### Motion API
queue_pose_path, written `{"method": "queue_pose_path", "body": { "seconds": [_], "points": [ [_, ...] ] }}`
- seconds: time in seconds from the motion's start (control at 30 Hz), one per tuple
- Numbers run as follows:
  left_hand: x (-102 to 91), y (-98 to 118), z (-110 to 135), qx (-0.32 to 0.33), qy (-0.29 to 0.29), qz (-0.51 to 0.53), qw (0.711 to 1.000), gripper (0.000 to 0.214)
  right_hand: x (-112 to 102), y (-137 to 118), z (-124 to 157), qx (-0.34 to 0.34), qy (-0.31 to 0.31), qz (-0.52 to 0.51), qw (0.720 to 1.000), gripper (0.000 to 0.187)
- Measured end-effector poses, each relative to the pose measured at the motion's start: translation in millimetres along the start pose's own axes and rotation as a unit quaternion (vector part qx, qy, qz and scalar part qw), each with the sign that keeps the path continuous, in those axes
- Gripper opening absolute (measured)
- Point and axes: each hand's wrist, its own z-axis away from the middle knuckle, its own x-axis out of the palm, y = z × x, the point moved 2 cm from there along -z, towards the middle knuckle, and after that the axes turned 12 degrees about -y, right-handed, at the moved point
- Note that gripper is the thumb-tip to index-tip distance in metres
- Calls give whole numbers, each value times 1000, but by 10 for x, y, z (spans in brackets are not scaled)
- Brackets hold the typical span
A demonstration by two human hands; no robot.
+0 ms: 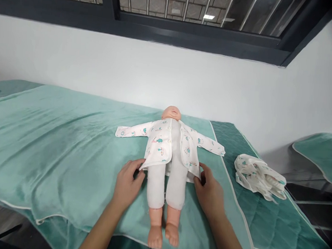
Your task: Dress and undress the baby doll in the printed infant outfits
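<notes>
A pink plastic baby doll (171, 113) lies face up on the teal plush blanket (54, 139), its head toward the bed's far edge. Its white printed baby shirt (159, 143) lies open. The left hand (127, 184) and the right hand (209, 192) each close their grip on a bottom hem corner. A crumpled white printed garment (259, 176) lies near the right edge.

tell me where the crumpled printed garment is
In the head view, the crumpled printed garment lies on the quilted green mat, right of the doll and past the right hand.
</notes>
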Motion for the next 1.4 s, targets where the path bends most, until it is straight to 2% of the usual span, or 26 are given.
{"method": "queue_pose_path", "body": {
  "seconds": [0.13, 0.2, 0.27, 0.4, 0.5, 0.57, 0.73, 0.87, 1.0, 1.1, 1.27, 1.4],
  "points": [
    [18, -19, -2, 4, -8, -19, 1000, 31, -27, -179, -74, -106, 85, 30, 990, 60],
    [25, -22, -4, 1, -12, -24, 1000, 30, -55, -299, -177, -170, 68, 21, 983, 61],
    [29, -21, -6, 0, -15, -26, 1000, 29, -104, -404, -307, -202, 35, 15, 979, 61],
    [30, -18, -9, -1, -20, -29, 999, 27, -249, -533, -492, -183, 18, -45, 982, 42],
    [27, -17, -7, -4, -24, -31, 999, 26, -298, -557, -437, -138, 34, -144, 979, 35],
    [24, -12, -4, -4, -26, -29, 999, 25, -268, -533, -329, -131, 47, -175, 975, 33],
    [9, 1, 5, -28, -16, -8, 999, 20, -74, -330, -91, -196, 23, -143, 970, 29],
    [9, 0, 10, -50, -15, 6, 999, 13, -25, -157, -5, -163, 11, -133, 978, 25],
    [13, -1, 5, -46, -15, -5, 999, 13, -130, -236, -11, -144, -2, -187, 972, 23],
    [10, 0, -3, -45, -17, -10, 999, 13, -228, -428, -254, -147, 3, -209, 967, 28],
    [6, 5, -7, -52, -21, -11, 998, 13, -275, -704, -1192, -96, 22, -137, 986, 33],
    [10, 3, 2, -50, -19, -11, 999, 14, -243, -875, -1823, -11, -104, -21, 994, 32]
  ]
}}
